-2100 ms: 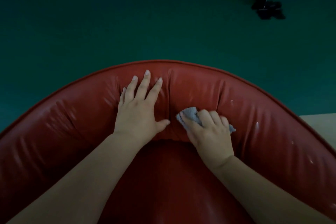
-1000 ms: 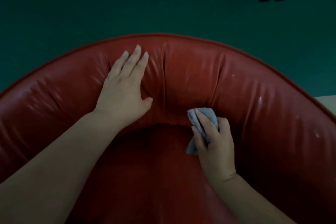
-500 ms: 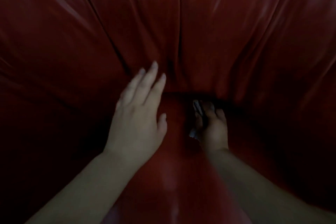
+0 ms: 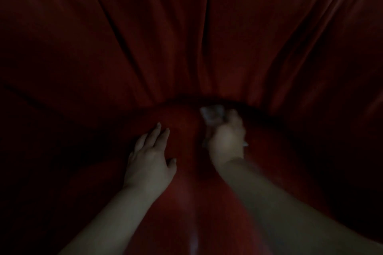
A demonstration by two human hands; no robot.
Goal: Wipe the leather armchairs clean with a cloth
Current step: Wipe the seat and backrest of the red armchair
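Red leather armchair (image 4: 145,47), right hand (image 4: 226,143) gripping cloth (image 4: 211,113)

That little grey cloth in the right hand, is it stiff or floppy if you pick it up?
Probably floppy: the small grey cloth looks bunched under the right hand, with a corner poking out beside it. Likely light too, since one hand grips it. It should slide easily on the glossy red leather armchair, though blur hides detail.
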